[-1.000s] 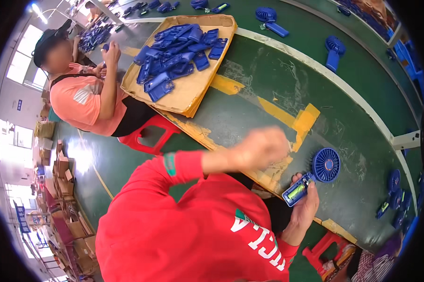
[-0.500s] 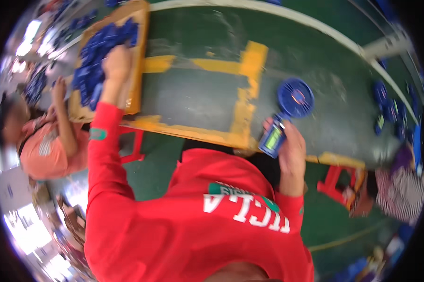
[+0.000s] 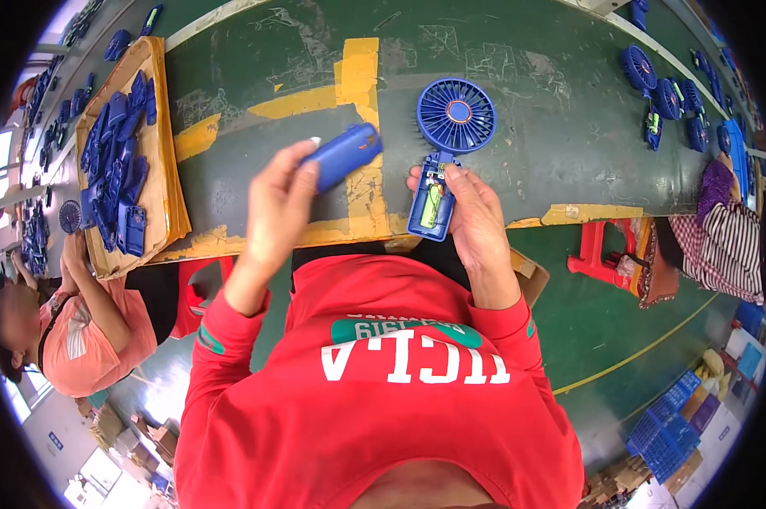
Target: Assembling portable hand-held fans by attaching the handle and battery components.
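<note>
A blue handheld fan [image 3: 457, 116] with a round slatted head lies over the green table, and my right hand [image 3: 478, 208] grips its handle. The handle's back is uncovered, showing a light green battery [image 3: 433, 206] and some wiring inside. My left hand [image 3: 279, 199] is closed on a smooth blue handle cover [image 3: 346, 156], held above the table to the left of the fan. The cover is tilted and apart from the fan.
At the left a cardboard box [image 3: 173, 170] holds a heap of blue plastic parts [image 3: 111, 170]. A person in an orange shirt [image 3: 95, 335] sits beyond it. More blue fans [image 3: 639, 69] lie at the right. A red stool [image 3: 599, 259] stands below the table's right side.
My left hand has come out of the box and moved right with a blue handle cover. The view has shifted, and the fan now appears farther left, still in my right hand.
</note>
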The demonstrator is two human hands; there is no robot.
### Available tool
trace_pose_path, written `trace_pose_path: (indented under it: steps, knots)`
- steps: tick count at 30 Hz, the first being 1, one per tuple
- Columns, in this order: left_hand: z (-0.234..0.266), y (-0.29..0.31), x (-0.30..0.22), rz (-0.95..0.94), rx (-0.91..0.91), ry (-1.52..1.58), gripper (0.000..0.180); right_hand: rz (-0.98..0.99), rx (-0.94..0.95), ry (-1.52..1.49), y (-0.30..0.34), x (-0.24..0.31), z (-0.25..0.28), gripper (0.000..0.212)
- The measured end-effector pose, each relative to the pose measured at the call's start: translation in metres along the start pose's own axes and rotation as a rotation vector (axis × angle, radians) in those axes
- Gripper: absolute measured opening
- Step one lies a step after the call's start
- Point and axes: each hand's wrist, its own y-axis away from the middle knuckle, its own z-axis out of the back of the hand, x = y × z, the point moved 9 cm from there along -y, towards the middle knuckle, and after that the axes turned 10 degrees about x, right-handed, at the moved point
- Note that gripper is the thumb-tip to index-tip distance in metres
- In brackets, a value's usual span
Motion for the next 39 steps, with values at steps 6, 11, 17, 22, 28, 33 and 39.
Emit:
trace_pose_path:
  steps: [6,11,17,22,28,33,39]
  knots:
    - [-0.041,0.007,-0.048,-0.291,0.063,-0.785,0.046,0.001,0.010,0.008,0.000,0.000,0.000,0.031]
    - [-0.048,-0.002,-0.039,-0.086,0.167,-0.801,0.042,0.000,0.034,-0.038,0.003,0.001,-0.001,0.033]
    - [-0.069,0.013,-0.051,0.042,0.239,-0.553,0.047,0.019,0.102,-0.168,0.006,-0.001,-0.001,0.034]
    - [-0.096,0.022,-0.071,-0.071,0.307,-0.554,0.062,-0.028,0.097,-0.139,0.010,-0.001,-0.004,0.037]
    - [-0.109,0.021,-0.075,-0.109,0.336,-0.679,0.071,-0.035,0.142,-0.160,0.012,-0.003,-0.004,0.044]
    - [-0.114,0.022,-0.072,-0.153,0.351,-0.709,0.072,-0.032,0.165,-0.169,0.014,-0.002,-0.006,0.048]
    - [-0.115,0.022,-0.076,-0.221,0.319,-0.779,0.069,-0.054,0.197,-0.137,0.015,0.000,-0.009,0.055]
